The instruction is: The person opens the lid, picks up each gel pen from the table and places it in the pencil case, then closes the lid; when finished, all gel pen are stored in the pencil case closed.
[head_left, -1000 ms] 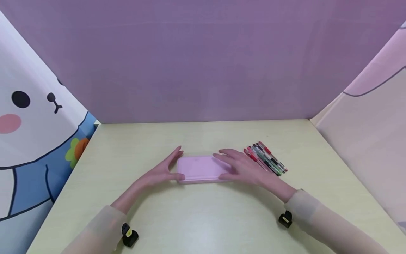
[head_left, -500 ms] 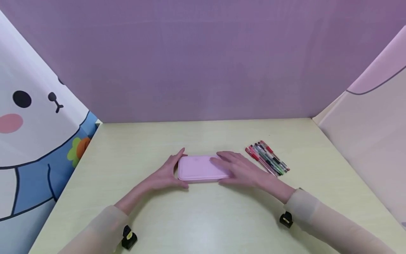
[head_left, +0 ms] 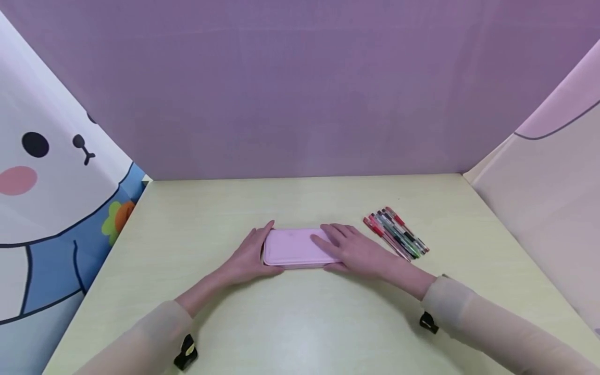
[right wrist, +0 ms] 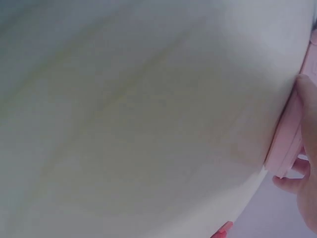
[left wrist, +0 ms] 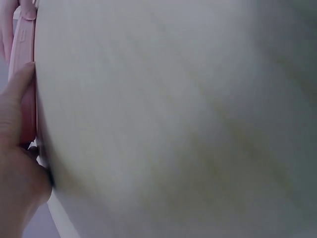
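A flat, rectangular pink pencil case lies closed on the table between my two hands. My left hand grips its left end, the thumb along the near side and the fingers round the end toward the far corner. At the right end my right hand holds the case, thumb on the near side and fingers spread over the top toward the far edge. In the left wrist view the thumb presses the side of the pencil case. The right wrist view shows the thumb on the side of the pencil case and fingers beyond it.
Several pens with red, black and green parts lie side by side, slanted, just right of my right hand. The pale wooden table ends at a purple backdrop. Printed cloths hang on both sides.
My left hand has moved slightly right and closed in on the case's left end, its thumb now against the near side. The right fingers have settled on the case. The pens stay put.
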The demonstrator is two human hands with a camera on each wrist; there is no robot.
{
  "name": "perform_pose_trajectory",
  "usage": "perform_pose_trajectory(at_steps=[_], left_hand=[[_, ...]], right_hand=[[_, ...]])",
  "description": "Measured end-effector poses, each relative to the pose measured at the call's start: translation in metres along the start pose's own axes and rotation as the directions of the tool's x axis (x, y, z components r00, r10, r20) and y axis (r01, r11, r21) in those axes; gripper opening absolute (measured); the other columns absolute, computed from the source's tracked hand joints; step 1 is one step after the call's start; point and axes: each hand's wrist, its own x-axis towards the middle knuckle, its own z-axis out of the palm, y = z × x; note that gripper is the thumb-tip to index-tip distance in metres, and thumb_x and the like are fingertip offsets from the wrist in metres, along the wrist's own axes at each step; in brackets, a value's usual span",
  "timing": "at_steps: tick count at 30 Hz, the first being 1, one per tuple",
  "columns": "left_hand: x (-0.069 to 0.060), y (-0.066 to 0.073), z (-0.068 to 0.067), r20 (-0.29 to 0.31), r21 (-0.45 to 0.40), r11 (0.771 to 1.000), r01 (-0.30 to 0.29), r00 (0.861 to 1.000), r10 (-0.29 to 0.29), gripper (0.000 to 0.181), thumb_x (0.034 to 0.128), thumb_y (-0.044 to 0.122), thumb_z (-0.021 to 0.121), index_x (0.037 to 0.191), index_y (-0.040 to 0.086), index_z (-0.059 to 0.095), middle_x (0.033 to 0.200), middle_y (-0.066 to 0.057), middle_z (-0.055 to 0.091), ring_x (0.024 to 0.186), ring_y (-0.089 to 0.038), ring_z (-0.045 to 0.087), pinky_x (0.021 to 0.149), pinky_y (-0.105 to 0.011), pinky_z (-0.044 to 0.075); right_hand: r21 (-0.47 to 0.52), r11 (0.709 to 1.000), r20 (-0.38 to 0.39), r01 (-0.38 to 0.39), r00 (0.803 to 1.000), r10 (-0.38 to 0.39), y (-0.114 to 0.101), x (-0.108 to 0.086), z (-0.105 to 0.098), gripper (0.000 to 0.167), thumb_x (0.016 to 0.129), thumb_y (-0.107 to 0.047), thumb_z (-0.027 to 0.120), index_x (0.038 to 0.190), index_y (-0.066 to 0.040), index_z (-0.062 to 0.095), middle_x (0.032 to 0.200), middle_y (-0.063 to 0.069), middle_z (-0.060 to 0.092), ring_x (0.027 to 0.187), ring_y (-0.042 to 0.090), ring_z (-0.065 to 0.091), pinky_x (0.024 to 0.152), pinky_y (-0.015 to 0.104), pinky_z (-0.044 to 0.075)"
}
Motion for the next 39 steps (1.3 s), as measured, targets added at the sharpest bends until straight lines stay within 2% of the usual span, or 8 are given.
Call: perform_pose_trajectory(at_steps=[4,10,18,33,39], left_hand=[[-0.0005,0.0007,0.0023,-0.011,0.014,1.0,-0.013,1.0,0.013,0.119,0.0775,0.04,0.089,0.165,0.009,0.015,0.165,-0.016,0.038,0.158,-0.044,0.021,0.133,-0.057,0.015],[-0.0013,0.0038,0.0035,-0.02,0.022,0.999,-0.028,0.999,0.028,0.115,0.0768,0.038,0.09,0.164,0.008,0.02,0.163,-0.017,0.04,0.158,-0.045,0.022,0.133,-0.057,0.016],[-0.0008,0.0054,0.0027,-0.031,0.042,0.998,-0.046,0.998,0.048,0.113,0.0763,0.038,0.089,0.162,0.007,0.023,0.162,-0.017,0.042,0.157,-0.04,0.028,0.134,-0.053,0.015],[-0.0021,0.0057,-0.0014,-0.021,0.073,0.996,-0.046,0.999,0.047,0.109,0.0777,0.039,0.088,0.161,0.007,0.025,0.161,-0.018,0.042,0.156,-0.044,0.029,0.132,-0.056,0.018],[0.0002,0.0054,-0.0022,-0.017,0.054,0.997,-0.06,0.998,0.061,0.109,0.0772,0.035,0.088,0.161,0.005,0.025,0.159,-0.018,0.043,0.155,-0.041,0.032,0.133,-0.054,0.016]], right_hand=[[-0.066,0.998,0.019,0.018,1.0,-0.017,0.0004,-0.0015,0.0024,0.077,0.102,-0.06,0.051,0.164,-0.021,0.028,0.16,0.022,0.041,0.141,0.041,0.049,0.114,0.055,0.049],[-0.105,0.994,0.044,0.028,0.999,-0.024,0.0006,-0.0029,0.0029,0.077,0.103,-0.061,0.046,0.164,-0.02,0.025,0.16,0.022,0.04,0.14,0.04,0.048,0.114,0.055,0.049],[-0.154,0.987,0.02,0.053,0.999,-0.051,0.0013,-0.0018,0.0066,0.074,0.103,-0.059,0.047,0.162,-0.018,0.029,0.157,0.022,0.042,0.137,0.04,0.05,0.11,0.054,0.051],[-0.14,0.987,-0.006,0.077,0.997,-0.079,0.0034,0.0019,0.0048,0.074,0.103,-0.057,0.051,0.161,-0.016,0.032,0.156,0.022,0.045,0.137,0.04,0.053,0.109,0.054,0.053],[-0.124,0.989,0.001,0.074,0.997,-0.074,0.0043,0.0021,0.0038,0.074,0.103,-0.057,0.05,0.162,-0.015,0.032,0.158,0.023,0.044,0.137,0.041,0.052,0.109,0.054,0.053]])
